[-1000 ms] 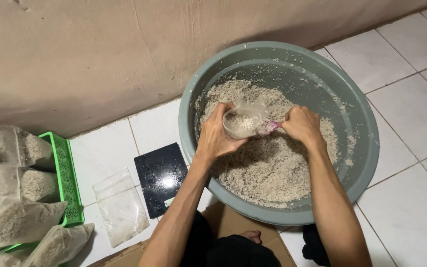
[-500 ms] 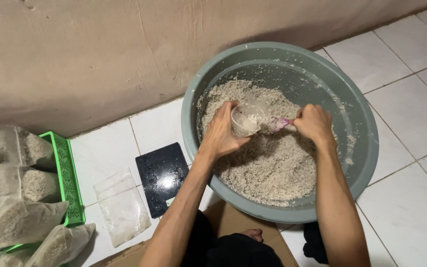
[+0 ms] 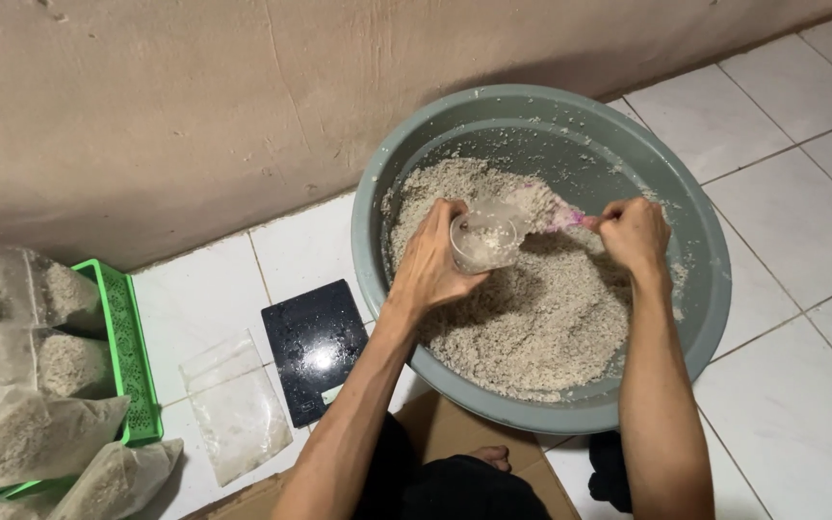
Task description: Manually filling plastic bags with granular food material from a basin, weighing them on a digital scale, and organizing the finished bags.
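compared with a second ago, both hands have drifted toward the far side of the basin, and the scoop now sits deeper against the grain heap. the small clear plastic bag (image 3: 483,239), its mouth held open and facing up and toward the right, sits over the middle of the basin so that anything spilled falls back into the grain. its long axis runs roughly upright, tilted a little toward the scoop. the left hand (image 3: 432,258) is curled around the bag's rim and holds it open. the pink-handled translucent plastic scoop (image 3: 543,214) lies with its handle pointing right and its bowl pointing left toward the bag mouth, long axis nearly level across the basin. the right hand (image 3: 636,234) is closed in a fist on the handle. under both lies the pale coarse grain (image 3: 541,318), heaped in the large round grey-green plastic basin (image 3: 715,289) on the white tiled floor (image 3: 801,221). left of the basin rests a flat black digital scale (image 3: 312,349), beside it a filled clear bag lying flat (image 3: 238,409), and farther left a green plastic basket (image 3: 127,356) stacked with filled bags of grain (image 3: 31,424).
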